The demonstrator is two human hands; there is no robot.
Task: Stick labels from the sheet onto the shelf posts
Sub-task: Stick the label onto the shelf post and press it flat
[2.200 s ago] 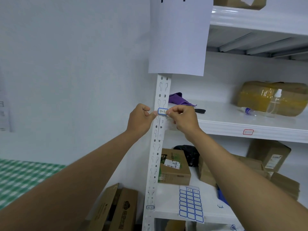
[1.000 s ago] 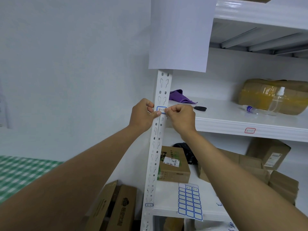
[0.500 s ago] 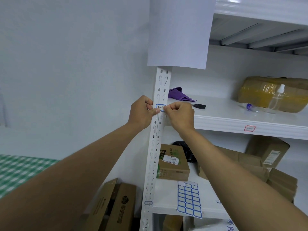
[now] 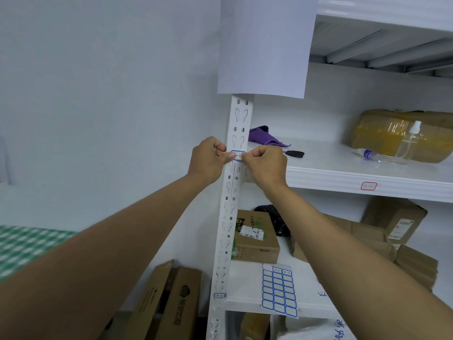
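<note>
A blue-bordered label [image 4: 237, 153] lies across the white slotted shelf post [image 4: 229, 207] at the height of the middle shelf. My left hand [image 4: 208, 160] has its fingers curled and its thumb on the label's left end. My right hand [image 4: 266, 165] pinches the label's right end from the shelf side. Lower down the post carries another small blue label [image 4: 219, 295]. The label sheet [image 4: 279, 292], with rows of blue-framed stickers, hangs over the front edge of the lower shelf.
White paper [image 4: 264, 45] hangs over the post's top. The middle shelf [image 4: 343, 177] holds a purple cloth [image 4: 263, 138], black scissors [image 4: 294, 153], a spray bottle [image 4: 407, 143], a taped parcel [image 4: 404, 133] and a red label [image 4: 368, 186]. Cardboard boxes [image 4: 255, 236] fill the lower shelf and floor.
Both hands stay on the label at the same spot on the post. The camera has drifted slightly, with the view shifting a little upward.
</note>
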